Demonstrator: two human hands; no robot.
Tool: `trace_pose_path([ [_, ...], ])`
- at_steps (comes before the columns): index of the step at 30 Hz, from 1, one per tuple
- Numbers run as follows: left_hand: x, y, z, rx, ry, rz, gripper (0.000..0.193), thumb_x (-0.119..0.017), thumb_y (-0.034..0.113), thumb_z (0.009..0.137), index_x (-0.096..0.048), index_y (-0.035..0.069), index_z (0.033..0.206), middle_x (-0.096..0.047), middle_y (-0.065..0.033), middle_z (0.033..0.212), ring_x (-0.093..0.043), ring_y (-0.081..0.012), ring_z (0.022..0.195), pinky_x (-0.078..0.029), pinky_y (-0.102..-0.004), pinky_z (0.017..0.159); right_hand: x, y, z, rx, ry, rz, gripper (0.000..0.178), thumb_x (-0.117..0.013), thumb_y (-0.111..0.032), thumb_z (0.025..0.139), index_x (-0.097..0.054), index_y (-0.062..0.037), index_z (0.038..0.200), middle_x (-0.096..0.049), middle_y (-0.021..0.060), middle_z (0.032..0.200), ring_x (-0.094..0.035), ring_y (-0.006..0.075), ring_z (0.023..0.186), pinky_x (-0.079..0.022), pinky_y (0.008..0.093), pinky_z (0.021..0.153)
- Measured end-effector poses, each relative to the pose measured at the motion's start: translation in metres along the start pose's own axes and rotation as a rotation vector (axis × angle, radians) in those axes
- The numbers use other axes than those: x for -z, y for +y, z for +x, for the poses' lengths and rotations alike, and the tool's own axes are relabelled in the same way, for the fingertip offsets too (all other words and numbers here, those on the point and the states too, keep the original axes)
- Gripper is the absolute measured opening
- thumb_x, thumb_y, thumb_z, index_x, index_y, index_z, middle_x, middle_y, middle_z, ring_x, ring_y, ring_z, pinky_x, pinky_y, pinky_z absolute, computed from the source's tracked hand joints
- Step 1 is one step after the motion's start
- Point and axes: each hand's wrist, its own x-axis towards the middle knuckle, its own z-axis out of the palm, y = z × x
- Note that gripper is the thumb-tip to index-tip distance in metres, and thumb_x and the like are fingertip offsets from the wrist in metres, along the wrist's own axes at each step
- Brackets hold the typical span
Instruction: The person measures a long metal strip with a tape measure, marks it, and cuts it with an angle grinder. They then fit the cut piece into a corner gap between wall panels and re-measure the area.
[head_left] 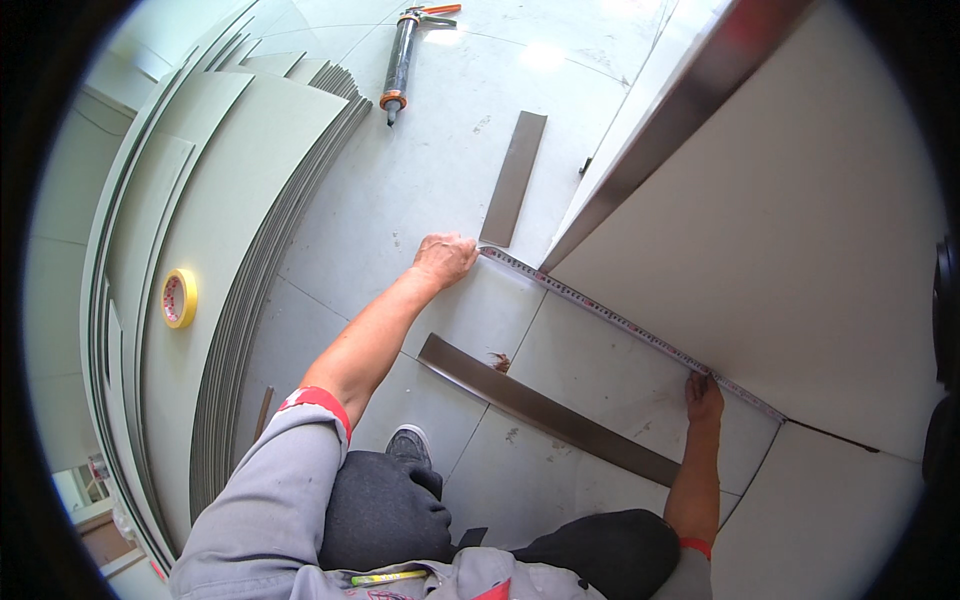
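Floor: pale grey tiles (pixel 450 170) with thin joints; a white wall panel (pixel 780 230) stands along the right.
Tape measure: blade (pixel 620 322) stretched along the base of the panel, from centre to near right.
Left hand (pixel 445 258): grip pressed down on the far end of the blade, fingers curled.
Right hand (pixel 703 398): grip pinches the blade at its near end.
Metal strips: a long dark one (pixel 545 408) lies near, between the arms; a shorter one (pixel 513 178) lies far.
Sheet stack (pixel 230 230): left, carrying a yellow tape roll (pixel 178 298).
Caulking gun (pixel 400 62): far, well apart from the hands.
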Motion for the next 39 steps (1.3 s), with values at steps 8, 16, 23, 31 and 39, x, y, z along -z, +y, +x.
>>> trace_pose_path([
  [8,-0.0021,-0.0013,-0.0005,0.0,0.014,0.008,0.031,-0.053,0.037,0.099,-0.069,0.011,0.093,-0.069,-0.0159,0.086,-0.07,-0.034,0.084,-0.056,-0.0469,0.078,-0.0005,0.0007,-0.0022,0.021,-0.021,-0.017,0.037,-0.052,-0.024,0.103,-0.053,-0.0003,0.131,-0.062,0.0109,0.118,-0.065,0.0249,0.107,-0.058,0.0402,0.089],
  [16,-0.0018,0.0013,0.0021,-0.006,0.019,-0.004,0.03,-0.054,0.036,0.099,-0.069,0.01,0.091,-0.069,-0.0157,0.086,-0.07,-0.0336,0.083,-0.056,-0.0467,0.077,0.003,-0.0016,0.0014,0.03,0.021,-0.029,0.04,-0.052,-0.025,0.104,-0.051,-0.0014,0.136,-0.061,0.0105,0.121,-0.065,0.0247,0.109,-0.058,0.0382,0.088],
  [23,-0.0036,-0.0023,-0.0004,-0.003,0.03,-0.012,0.03,-0.055,0.036,0.099,-0.068,0.01,0.09,-0.069,-0.0158,0.086,-0.07,-0.0339,0.083,-0.056,-0.0468,0.076,-0.0025,0.0014,-0.0049,0.015,0.028,-0.013,0.034,-0.053,-0.025,0.103,-0.057,-0.0036,0.129,-0.064,0.008,0.117,-0.065,0.0226,0.107,-0.058,0.0361,0.088],
  [31,-0.0022,-0.0011,0.0012,-0.003,0.017,0.002,0.031,-0.054,0.036,0.099,-0.068,0.01,0.092,-0.069,-0.0158,0.087,-0.07,-0.034,0.084,-0.056,-0.0465,0.076,0.0006,-0.0005,-0.0017,0.019,0.03,-0.027,0.028,-0.054,-0.025,0.103,-0.06,-0.0049,0.122,-0.066,0.0064,0.112,-0.066,0.0204,0.105,-0.058,0.0353,0.087],
  [39,-0.0032,-0.0026,0.001,-0.013,0.02,0.009,0.03,-0.054,0.036,0.099,-0.068,0.01,0.091,-0.069,-0.0152,0.086,-0.07,-0.0338,0.083,-0.056,-0.0461,0.076,0.0003,0.0013,-0.0026,0.012,0.028,-0.02,0.031,-0.054,-0.025,0.103,-0.058,-0.0047,0.125,-0.064,0.0072,0.113,-0.065,0.0211,0.107,-0.057,0.0373,0.09],
])
